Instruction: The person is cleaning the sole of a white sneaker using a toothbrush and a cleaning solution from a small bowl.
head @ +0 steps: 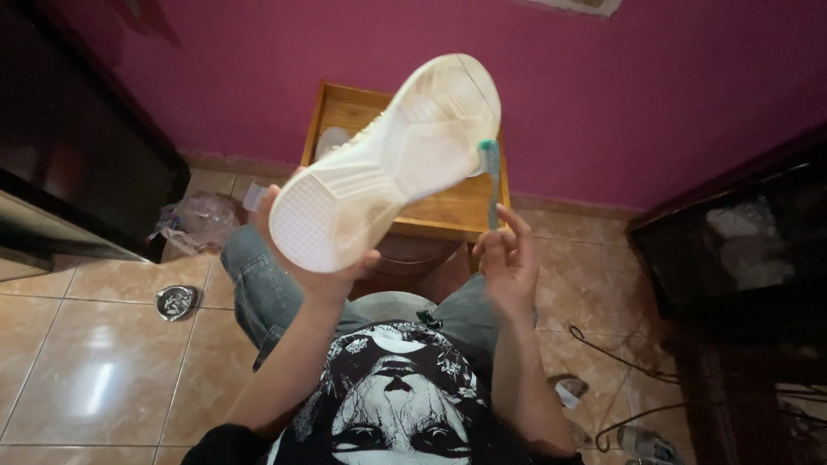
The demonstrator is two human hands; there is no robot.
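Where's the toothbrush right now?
In the head view, right of centre: the toothbrush stands upright in the right hand, its green head touching the sole edge of the white shoe held by the left hand.

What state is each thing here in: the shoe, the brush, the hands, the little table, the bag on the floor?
White sneaker: held up, sole toward the camera, sole dirty.
Toothbrush: upright, its head against the sole's edge.
Left hand: gripping the sneaker's heel end.
Right hand: holding the toothbrush handle.
Wooden table: standing against the pink wall.
Plastic bag: crumpled on the tiled floor.
Floor drain cover: set in the tiles.
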